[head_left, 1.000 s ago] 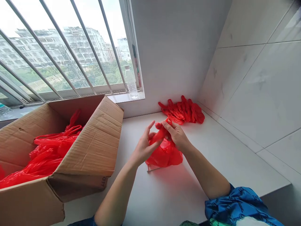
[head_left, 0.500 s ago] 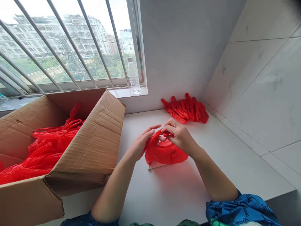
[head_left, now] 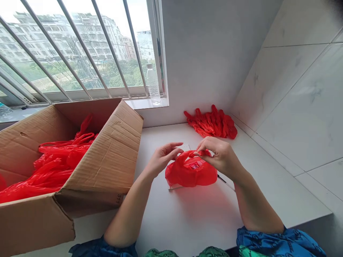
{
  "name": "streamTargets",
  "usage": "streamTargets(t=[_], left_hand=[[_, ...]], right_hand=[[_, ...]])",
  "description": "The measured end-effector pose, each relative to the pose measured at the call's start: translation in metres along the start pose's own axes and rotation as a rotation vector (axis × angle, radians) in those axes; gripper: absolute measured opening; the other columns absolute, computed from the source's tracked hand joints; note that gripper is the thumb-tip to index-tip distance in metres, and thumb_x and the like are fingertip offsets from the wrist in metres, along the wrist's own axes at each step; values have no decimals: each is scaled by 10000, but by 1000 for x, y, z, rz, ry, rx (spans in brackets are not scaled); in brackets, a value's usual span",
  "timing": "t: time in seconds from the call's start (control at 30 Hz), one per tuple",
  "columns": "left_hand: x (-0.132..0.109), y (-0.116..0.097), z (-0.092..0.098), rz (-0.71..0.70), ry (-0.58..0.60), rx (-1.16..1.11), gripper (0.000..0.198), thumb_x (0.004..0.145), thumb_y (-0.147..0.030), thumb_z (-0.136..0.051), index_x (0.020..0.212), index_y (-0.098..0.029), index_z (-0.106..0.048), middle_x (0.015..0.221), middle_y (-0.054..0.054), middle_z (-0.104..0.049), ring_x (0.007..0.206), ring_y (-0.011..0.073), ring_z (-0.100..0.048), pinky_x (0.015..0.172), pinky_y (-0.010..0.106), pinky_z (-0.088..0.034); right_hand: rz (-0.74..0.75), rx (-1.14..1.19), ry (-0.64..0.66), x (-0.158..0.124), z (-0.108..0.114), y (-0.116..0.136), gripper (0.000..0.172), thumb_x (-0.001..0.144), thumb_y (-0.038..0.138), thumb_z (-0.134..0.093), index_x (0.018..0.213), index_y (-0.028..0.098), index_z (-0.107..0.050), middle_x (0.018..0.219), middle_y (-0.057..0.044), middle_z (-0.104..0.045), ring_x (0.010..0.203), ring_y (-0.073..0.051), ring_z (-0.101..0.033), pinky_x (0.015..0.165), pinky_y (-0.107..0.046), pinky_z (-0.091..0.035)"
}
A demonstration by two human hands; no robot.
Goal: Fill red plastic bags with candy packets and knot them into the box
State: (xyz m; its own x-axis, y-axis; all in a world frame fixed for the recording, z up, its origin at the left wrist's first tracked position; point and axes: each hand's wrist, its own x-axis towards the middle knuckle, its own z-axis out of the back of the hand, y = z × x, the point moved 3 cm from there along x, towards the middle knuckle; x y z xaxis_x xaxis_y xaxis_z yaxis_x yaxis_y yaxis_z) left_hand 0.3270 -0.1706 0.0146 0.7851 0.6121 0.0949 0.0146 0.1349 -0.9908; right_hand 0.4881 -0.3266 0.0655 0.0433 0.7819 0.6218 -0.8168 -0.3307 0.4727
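Note:
A red plastic bag (head_left: 191, 178) rests on the white counter in front of me, its top gathered up. My right hand (head_left: 217, 153) pinches the bunched plastic at the top between thumb and fingers. On the other side, my left hand (head_left: 164, 157) has thumb and fingers at the bag's upper left edge, index finger stretched out above. Through the opening shows a small printed red patch (head_left: 194, 165), too small to identify. A thin flat edge sticks out under the bag's lower left.
At left stands an open cardboard box (head_left: 107, 142) full of red plastic bags (head_left: 61, 160). Several bunched red bags (head_left: 214, 123) lie at the back of the counter (head_left: 268, 185). A slim black-tipped stick (head_left: 222, 179) lies near my right wrist. A clear bottle (head_left: 153, 85) stands on the sill.
My right hand has moved right, drawing the bag's top apart from my left hand. The opening is wider, and the printed patch and the slim stick now show.

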Motion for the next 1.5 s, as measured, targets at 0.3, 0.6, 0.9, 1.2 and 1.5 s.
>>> streamTargets(t=[0.3, 0.6, 0.9, 1.2, 1.5], left_hand=[[-5, -4, -20, -21, 145, 113, 316, 872, -467, -670, 1006, -186, -728, 962, 63, -731, 902, 215, -646, 781, 296, -473], [-6, 3, -19, -91, -98, 402, 225, 888, -431, -609, 821, -219, -577, 674, -37, -565, 616, 127, -445, 597, 252, -316], [-10, -7, -24, -10, 97, -107, 326, 926, -446, -552, 1073, -200, -708, 1045, 65, -691, 987, 226, -601, 872, 315, -442], [8, 25, 7, -18, -352, -248, 338, 799, -511, -718, 877, -183, -705, 898, 37, -674, 820, 152, -577, 809, 271, -438], [5, 74, 25, 165, -431, -234, 548, 807, -605, -668, 1172, -196, -646, 1072, 80, -678, 968, 186, -628, 839, 289, -444]], right_hand=[[55, 90, 64, 5, -24, -6, 127, 928, 159, -581, 825, 234, -580, 855, -24, -635, 779, -170, -588, 657, -291, -470], [-11, 113, 90, 4, -30, -6, 88, 923, 163, -615, 861, 225, -620, 995, -33, -632, 793, -147, -621, 675, -278, -503], [76, -59, 44, 2, -34, -6, 130, 932, 142, -581, 887, 230, -665, 1031, -47, -692, 862, -179, -647, 689, -310, -498], [96, -74, 14, -40, -33, 2, 136, 912, 163, -621, 825, 254, -673, 1030, -59, -713, 981, -254, -648, 805, -425, -525], [-367, 263, 75, -133, -18, -36, 280, 909, 334, -680, 1187, 318, -659, 1169, -64, -697, 1090, -259, -670, 943, -444, -581]])
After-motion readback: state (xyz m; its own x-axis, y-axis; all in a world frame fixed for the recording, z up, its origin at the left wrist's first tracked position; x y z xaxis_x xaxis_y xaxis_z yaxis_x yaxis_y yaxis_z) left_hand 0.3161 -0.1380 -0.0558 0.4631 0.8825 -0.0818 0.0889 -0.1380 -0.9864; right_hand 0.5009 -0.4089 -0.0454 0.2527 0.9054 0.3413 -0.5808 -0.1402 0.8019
